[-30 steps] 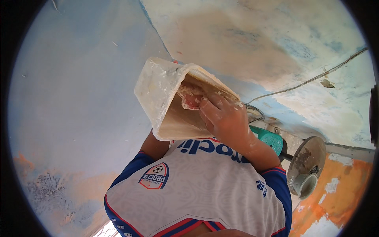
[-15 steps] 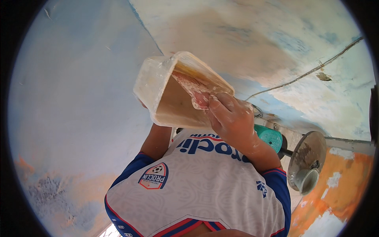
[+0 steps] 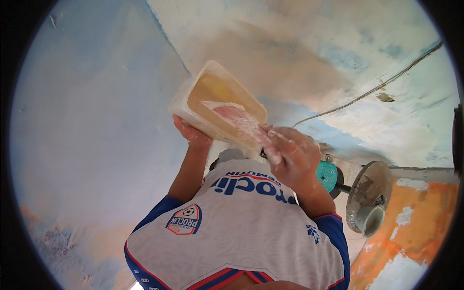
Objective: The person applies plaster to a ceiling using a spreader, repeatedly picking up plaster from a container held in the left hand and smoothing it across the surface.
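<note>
A whitish rectangular plastic tub (image 3: pixel 186 110) is tilted so that its opening faces me, its inside yellowish-beige. My left hand (image 3: pixel 192 132) supports it from below at its left end, fingers curled around the wall and partly hidden. In my right hand (image 3: pixel 296 153) is a flat red scraper (image 3: pixel 237 117) smeared with white paste, its handle gripped between thumb and fingers. The scraper's blade reaches over the tub's opening. White paste also speckles my right fingers.
A blue-grey patchy wall (image 3: pixel 96 106) stands left, a cracked, patched wall (image 3: pixel 309 67) ahead. At right are a round brown stool-like disc (image 3: pixel 368 186) bearing a grey cup (image 3: pixel 369 220), a teal perforated object (image 3: pixel 326 176), and an orange wall (image 3: pixel 425 212) with white patches.
The tub has tipped and shifted slightly left, exposing more of my left hand. My right hand has moved right and down, drawing the scraper partly out of the tub.
</note>
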